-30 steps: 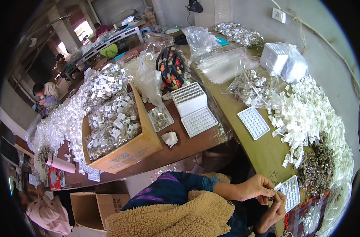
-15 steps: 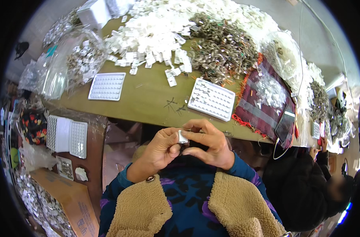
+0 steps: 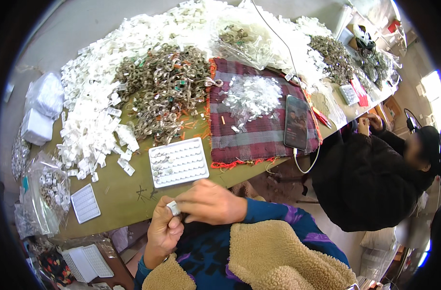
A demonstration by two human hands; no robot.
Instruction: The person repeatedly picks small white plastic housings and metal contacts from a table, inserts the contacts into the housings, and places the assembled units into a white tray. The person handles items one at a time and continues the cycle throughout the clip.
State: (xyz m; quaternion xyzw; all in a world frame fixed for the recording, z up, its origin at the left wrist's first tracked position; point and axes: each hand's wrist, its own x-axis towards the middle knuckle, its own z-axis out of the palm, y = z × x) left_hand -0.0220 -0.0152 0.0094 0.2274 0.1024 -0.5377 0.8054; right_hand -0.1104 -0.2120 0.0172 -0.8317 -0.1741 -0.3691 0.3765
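Observation:
Between the thumb and fingers of my left hand is a small white plastic piece, held above my lap at the table's near edge. My right hand comes to it from the right, its bent fingertips against or just beside the piece. What those fingertips pinch, if anything, is hidden and slightly blurred. Just beyond my hands lies a white tray with rows of round hollows; small shiny parts lie in its left side.
Behind the tray rise a tangled heap of greyish-brown loops and a heap of white plastic pieces. On the right, a plaid cloth carries clear flakes and a phone with a cable. A person in black sits further right.
The view has swung to the right, so the cloth and phone are nearer the middle. My left hand still grips the white piece; my right hand has shifted over it with fingers closer together.

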